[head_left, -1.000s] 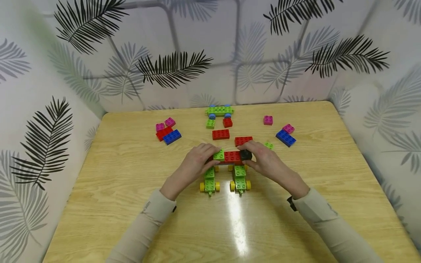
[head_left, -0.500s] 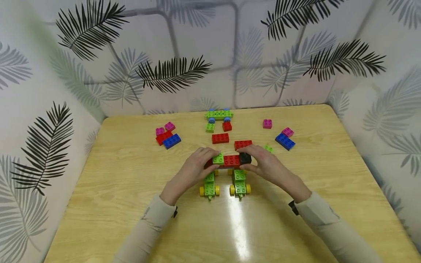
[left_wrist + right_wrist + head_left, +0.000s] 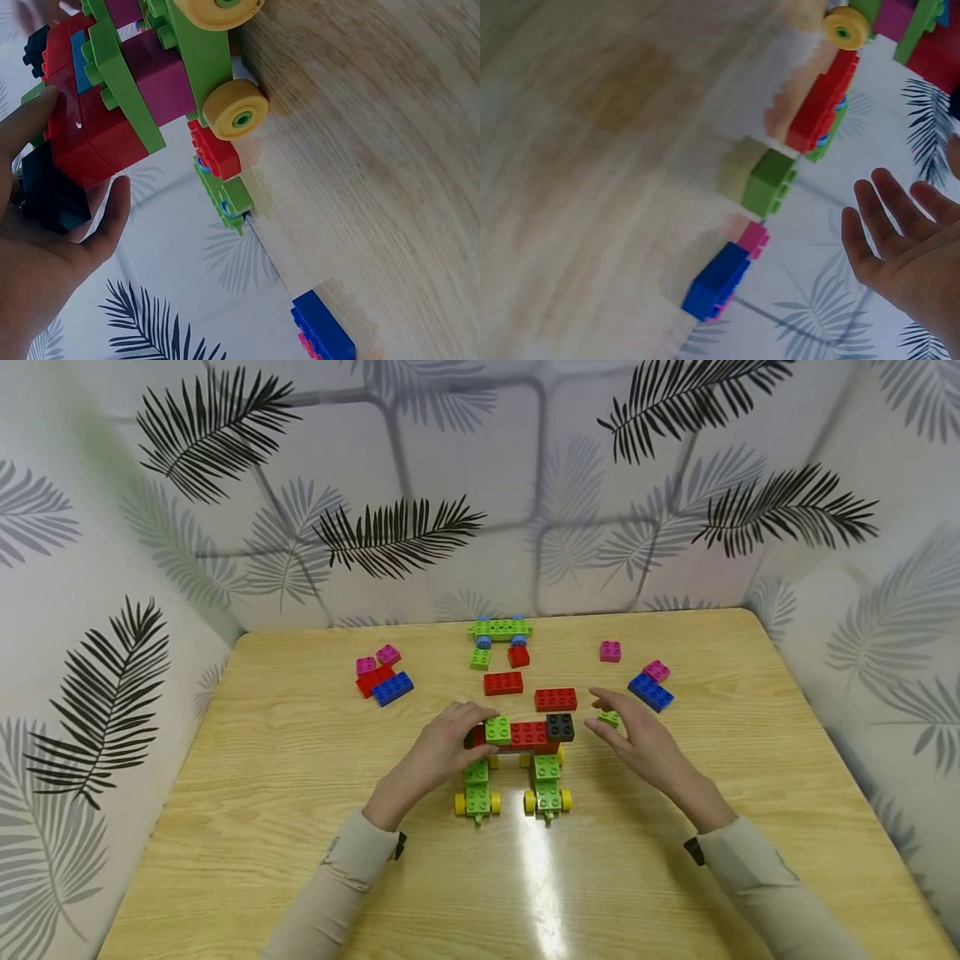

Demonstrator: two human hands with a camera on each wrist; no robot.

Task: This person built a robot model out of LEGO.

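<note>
A toy brick build [image 3: 529, 734] stands mid-table on two green wheeled bases [image 3: 477, 797] with yellow wheels. Along its top run red bricks, with a light green brick [image 3: 497, 730] toward the left and a black brick [image 3: 560, 727] at the right end. My left hand [image 3: 438, 750] grips the build's left end, its thumb in front. The left wrist view shows another dark brick [image 3: 51, 187] there, within the fingers, and a purple brick [image 3: 156, 79] lower down. To the right of the build, my right hand [image 3: 647, 745] is empty, fingers spread, above a loose green brick [image 3: 609, 718].
Behind the build lie two red bricks [image 3: 503, 683], with a green wheeled base [image 3: 501, 629] on blue wheels farther back. Pink, red and blue bricks [image 3: 393, 689] group at left. Another blue brick [image 3: 650, 692] lies at right beside pink ones. Patterned fabric [image 3: 450, 460] borders the table's back.
My right hand has let go of the black brick and moved right, its fingers spreading apart. The black brick stays on the build. My left hand keeps its grip.
</note>
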